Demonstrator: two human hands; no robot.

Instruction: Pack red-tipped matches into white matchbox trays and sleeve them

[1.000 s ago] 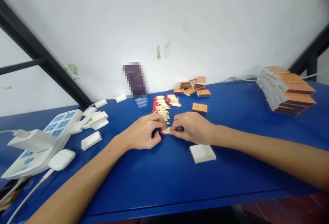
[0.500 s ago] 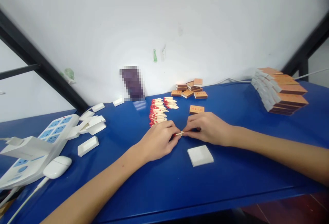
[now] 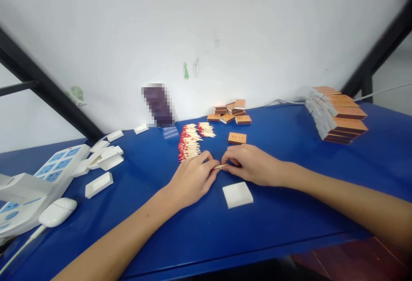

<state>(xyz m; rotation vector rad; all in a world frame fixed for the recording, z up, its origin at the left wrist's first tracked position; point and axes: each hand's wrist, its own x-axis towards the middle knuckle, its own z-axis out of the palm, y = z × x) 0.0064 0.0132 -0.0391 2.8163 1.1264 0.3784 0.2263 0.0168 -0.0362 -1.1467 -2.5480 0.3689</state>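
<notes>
My left hand [image 3: 195,180] and my right hand [image 3: 254,165] meet above the blue table, thumbs and fingertips pinched on the two ends of a few matchsticks [image 3: 221,166]. Their exact number cannot be made out, and their ends are hidden in my fingers. Just below the hands lies a flat white matchbox tray [image 3: 238,195]. Behind my left fingers is a larger pile of red-headed matches [image 3: 189,143], with a smaller group of matches [image 3: 206,129] beside it. A single orange matchbox [image 3: 237,138] lies just beyond my right hand.
Several matchboxes [image 3: 227,118] sit by the wall, and a big stack of matchboxes [image 3: 346,115] stands at the right. White empty trays [image 3: 99,184] lie scattered at the left, near a power strip [image 3: 54,165] and a white charging case [image 3: 58,212]. A pixelated dark object [image 3: 159,105] leans on the wall.
The camera has turned slightly right, so everything sits further left in view. Both hands keep their pinch on the matchsticks; the red heads seen at my left fingertips are now hidden.
</notes>
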